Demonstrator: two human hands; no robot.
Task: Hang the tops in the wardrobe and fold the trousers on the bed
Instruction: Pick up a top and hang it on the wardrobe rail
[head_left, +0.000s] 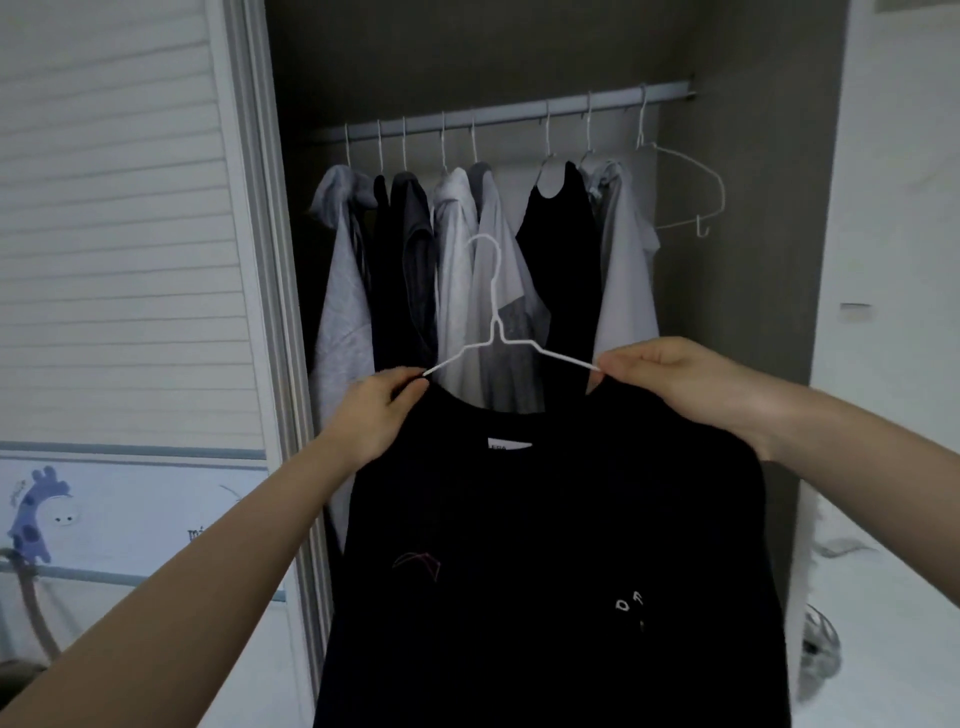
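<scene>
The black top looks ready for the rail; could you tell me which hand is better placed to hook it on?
Probably the right hand: the rail's free gap lies on the right, beside the empty hanger. Both hands grip the black top at its shoulders.

Two bare forearms come into shot from the bottom corners, no sleeve showing on either one. The left hand (382, 410) wears no ring, no watch, no glove, and the right hand (675, 384) is just as plain. Both wrists are bare, with short nails on the fingers that show.
</scene>
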